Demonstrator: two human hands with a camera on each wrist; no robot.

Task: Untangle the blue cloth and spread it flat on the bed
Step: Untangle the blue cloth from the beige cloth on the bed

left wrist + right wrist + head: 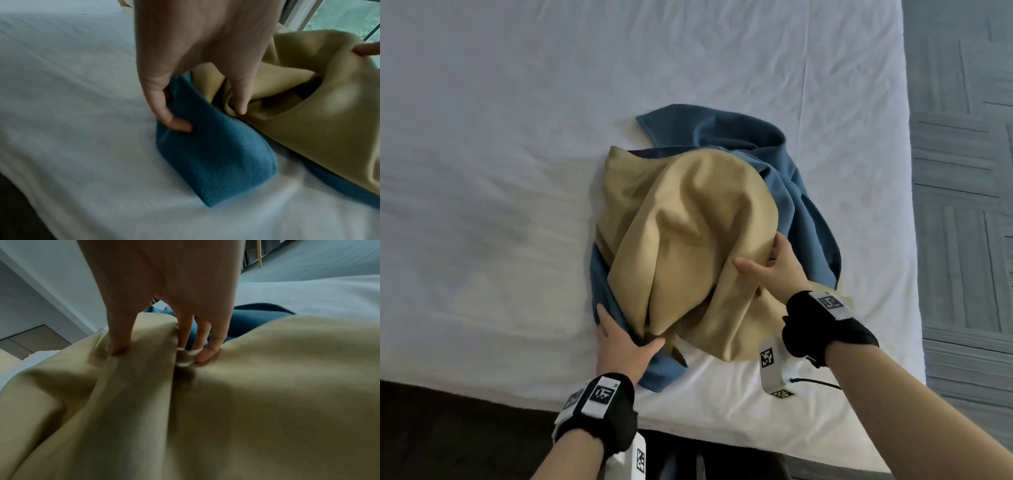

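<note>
The blue cloth point(787, 192) lies bunched on the white bed point(500, 154) near its front edge, wrapped around and under a tan cloth point(688, 233) heaped on top of it. The left hand point(619, 346) grips a blue fold point(216, 159) at the near left of the heap, fingers curled over it and thumb point(238, 97) pressing into the tan fabric. The right hand point(777, 267) pinches a raised fold of the tan cloth on the right side, thumb point(119, 337) on one face and fingertips point(207, 353) on the other.
</note>
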